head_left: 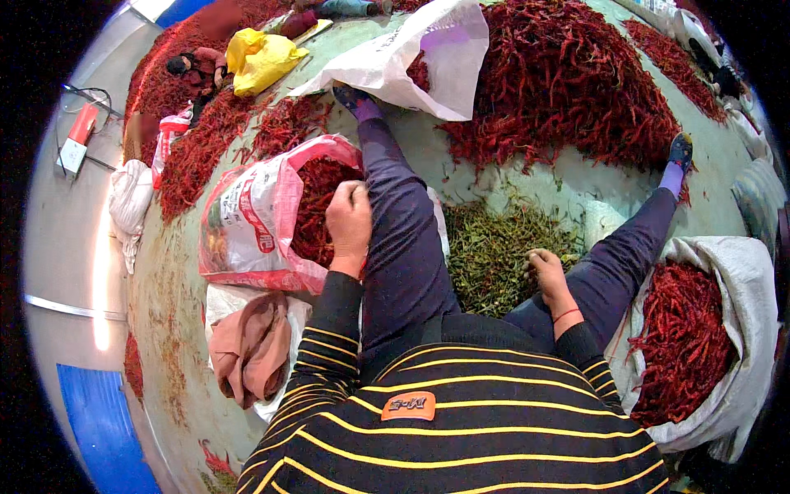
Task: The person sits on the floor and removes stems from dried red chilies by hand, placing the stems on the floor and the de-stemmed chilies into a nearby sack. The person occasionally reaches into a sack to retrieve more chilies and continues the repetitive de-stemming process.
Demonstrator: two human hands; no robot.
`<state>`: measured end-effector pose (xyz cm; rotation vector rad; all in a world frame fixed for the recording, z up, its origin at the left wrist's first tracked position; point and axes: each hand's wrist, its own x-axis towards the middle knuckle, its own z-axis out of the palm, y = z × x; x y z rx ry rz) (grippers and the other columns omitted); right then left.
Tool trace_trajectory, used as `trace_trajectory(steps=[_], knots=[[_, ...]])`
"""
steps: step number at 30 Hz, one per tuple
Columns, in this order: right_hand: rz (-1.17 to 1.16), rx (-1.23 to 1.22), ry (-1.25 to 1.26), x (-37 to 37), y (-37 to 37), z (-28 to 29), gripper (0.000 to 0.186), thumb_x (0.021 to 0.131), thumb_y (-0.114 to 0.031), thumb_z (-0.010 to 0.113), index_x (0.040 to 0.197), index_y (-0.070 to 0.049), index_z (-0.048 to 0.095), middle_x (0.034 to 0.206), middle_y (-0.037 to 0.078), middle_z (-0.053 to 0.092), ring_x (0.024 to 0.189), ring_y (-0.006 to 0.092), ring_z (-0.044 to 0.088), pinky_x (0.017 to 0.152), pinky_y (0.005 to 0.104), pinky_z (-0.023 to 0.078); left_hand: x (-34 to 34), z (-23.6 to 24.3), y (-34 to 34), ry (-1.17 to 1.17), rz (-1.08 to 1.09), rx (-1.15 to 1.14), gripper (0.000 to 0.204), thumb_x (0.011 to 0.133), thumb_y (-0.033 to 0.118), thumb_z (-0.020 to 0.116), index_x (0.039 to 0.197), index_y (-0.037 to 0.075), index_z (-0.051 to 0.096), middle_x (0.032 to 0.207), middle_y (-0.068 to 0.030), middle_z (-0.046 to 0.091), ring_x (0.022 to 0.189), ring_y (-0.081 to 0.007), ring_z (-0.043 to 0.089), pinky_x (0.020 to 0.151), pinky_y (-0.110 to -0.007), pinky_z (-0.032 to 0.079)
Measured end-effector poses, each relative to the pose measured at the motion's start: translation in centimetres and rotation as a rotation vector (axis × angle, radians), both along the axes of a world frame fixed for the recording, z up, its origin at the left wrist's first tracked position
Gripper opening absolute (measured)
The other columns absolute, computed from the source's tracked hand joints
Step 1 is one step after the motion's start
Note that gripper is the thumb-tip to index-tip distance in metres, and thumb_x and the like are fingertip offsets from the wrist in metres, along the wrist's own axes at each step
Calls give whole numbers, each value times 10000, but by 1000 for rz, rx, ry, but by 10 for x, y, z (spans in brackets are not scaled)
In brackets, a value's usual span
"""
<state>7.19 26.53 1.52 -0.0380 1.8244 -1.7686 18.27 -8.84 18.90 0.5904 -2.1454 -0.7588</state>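
My left hand (349, 224) is at the mouth of a white sack with pink edges (247, 218), which lies tilted beside my left leg. Dried red chillies (317, 206) fill its opening. The fingers are curled closed, and what they hold, if anything, is hidden. My right hand (550, 280) hovers by my right thigh, over the edge of a heap of green chilli stems (498, 247) between my legs. Its fingers are bent together too; I cannot make out anything in them.
A large mound of red chillies (568, 82) lies ahead, beside an open white sack (387, 62). To my right stands a white woven sack (749, 288) of red chillies. A brown cloth (251, 346) lies at left. Farther off are a yellow bag (262, 62) and a person (202, 67) among chillies.
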Motion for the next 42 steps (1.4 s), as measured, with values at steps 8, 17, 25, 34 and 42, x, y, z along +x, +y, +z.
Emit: trace_trajectory(steps=[8, 17, 25, 34, 42], knots=[[-12, -40, -27, 10, -6, 16, 166, 901, -147, 490, 937, -8, 574, 741, 63, 600, 626, 141, 568, 559, 269, 460, 119, -223, -78, -623, -18, 62, 290, 870, 249, 472, 1051, 42, 563, 930, -199, 610, 864, -338, 577, 702, -416, 449], [-71, -74, -38, 10, -3, 25, 163, 879, -129, 493, 888, 9, 579, 716, 67, 596, 631, 137, 564, 563, 270, 467, 111, -194, -53, -867, -73, -29, 285, 860, 247, 483, 1042, 42, 561, 924, -196, 606, 858, -336, 575, 702, -415, 449], [-31, -108, -11, 15, -5, 44, 158, 865, -129, 510, 889, 9, 583, 697, 43, 596, 608, 103, 532, 556, 248, 428, 105, -178, -49, -984, -106, -96, 281, 852, 245, 493, 1035, 43, 560, 919, -193, 602, 854, -334, 573, 702, -413, 449], [176, -72, 270, -12, -90, 36, 200, 795, -157, 552, 895, 3, 618, 794, 163, 630, 767, 262, 604, 706, 351, 466, 102, -164, -47, -1040, -35, -81, 277, 842, 243, 505, 1026, 43, 559, 913, -189, 598, 848, -332, 571, 702, -412, 450], [446, 318, 324, -69, -221, -19, 491, 739, -230, 595, 1179, -38, 495, 997, 248, 595, 931, 406, 569, 779, 479, 453, 132, -143, -8, -1035, 11, -58, 273, 833, 241, 515, 1018, 44, 557, 907, -186, 594, 843, -330, 569, 702, -410, 450]])
